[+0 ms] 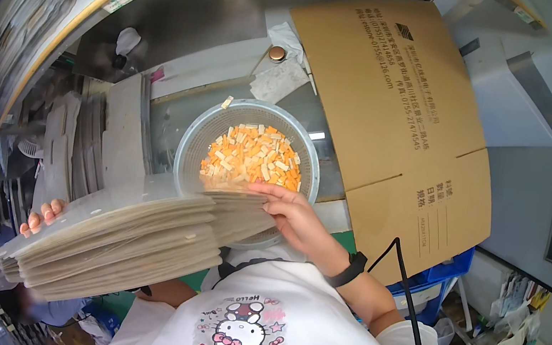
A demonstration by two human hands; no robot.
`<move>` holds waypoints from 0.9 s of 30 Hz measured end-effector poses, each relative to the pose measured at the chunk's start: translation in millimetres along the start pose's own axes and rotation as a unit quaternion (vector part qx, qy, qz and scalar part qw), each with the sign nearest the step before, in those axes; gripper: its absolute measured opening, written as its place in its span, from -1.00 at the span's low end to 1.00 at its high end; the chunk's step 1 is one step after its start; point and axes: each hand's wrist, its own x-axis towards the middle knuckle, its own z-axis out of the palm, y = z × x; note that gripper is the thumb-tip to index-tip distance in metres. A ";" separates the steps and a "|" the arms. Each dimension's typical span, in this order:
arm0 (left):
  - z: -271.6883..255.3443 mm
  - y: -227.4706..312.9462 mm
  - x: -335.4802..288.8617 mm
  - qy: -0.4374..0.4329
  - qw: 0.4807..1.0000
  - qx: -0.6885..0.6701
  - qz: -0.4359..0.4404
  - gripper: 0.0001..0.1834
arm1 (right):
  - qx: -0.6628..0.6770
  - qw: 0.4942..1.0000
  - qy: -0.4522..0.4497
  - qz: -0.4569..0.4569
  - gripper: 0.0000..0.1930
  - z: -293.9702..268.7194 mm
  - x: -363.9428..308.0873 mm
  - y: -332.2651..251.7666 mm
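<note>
A thick stack of thin greyish, translucent-looking sheets (127, 246) is held in front of my body, sloping down to the left. The fingers of my left hand (43, 217) curl over the far edge at its left end; the rest of that hand is hidden behind the stack. At the right end, my right hand (294, 220) grips the corner of the sheets, fingers on top. Just beyond the stack stands a round grey mesh basket (190, 129), partly covered by it. Inside lie many small orange and cream block-like pieces (255, 153).
A large flattened cardboard sheet (401, 113) leans to the right of the basket. More grey sheets (126, 121) stand on the left. Crumpled white paper (280, 81) and a small copper-coloured round cap (277, 53) lie behind. A black cable (408, 295) hangs at my right.
</note>
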 end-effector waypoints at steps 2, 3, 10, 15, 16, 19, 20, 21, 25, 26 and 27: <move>18.8 0.2 -0.3 0.017 1.000 0.008 -0.007 -0.60 | -0.021 1.000 0.016 -0.004 -0.63 -4.0 2.7 2.1; 30.0 -0.1 -0.7 0.037 0.999 0.016 -0.012 -0.59 | -0.022 1.000 0.014 0.001 -0.63 -2.2 4.2 1.1; -22.3 18.5 -32.9 0.145 0.987 0.065 -0.031 -0.56 | -0.015 0.998 0.047 0.029 -0.60 -0.6 3.4 1.7; 13.0 5.7 -41.4 0.076 0.995 0.069 -0.011 -0.56 | -0.011 0.999 0.023 0.022 -0.63 1.5 2.8 1.3; 18.4 7.9 -39.8 0.067 0.995 0.069 -0.007 -0.56 | -0.004 0.999 0.038 0.028 -0.63 1.9 4.9 0.4; 26.9 13.1 -37.3 0.049 0.996 0.074 0.005 -0.57 | -0.015 0.998 0.049 0.037 -0.63 1.2 7.2 0.4; 25.9 16.9 -35.1 0.047 0.996 0.073 0.008 -0.57 | -0.032 0.998 0.046 0.041 -0.63 0.6 7.7 1.1; 25.1 19.2 -36.7 0.042 0.996 0.077 0.012 -0.57 | -0.033 0.998 0.045 0.042 -0.63 0.0 8.0 2.3; 22.1 27.3 -40.0 0.034 0.995 0.087 0.024 -0.57 | -0.046 0.998 0.033 0.031 -0.62 -0.2 7.8 5.7; 22.5 28.5 -40.7 0.033 0.995 0.090 0.028 -0.57 | -0.035 0.998 0.031 0.031 -0.62 0.3 7.4 6.1; 23.4 28.6 -41.8 0.030 0.995 0.094 0.032 -0.57 | -0.035 0.998 0.031 0.032 -0.62 1.0 7.7 6.3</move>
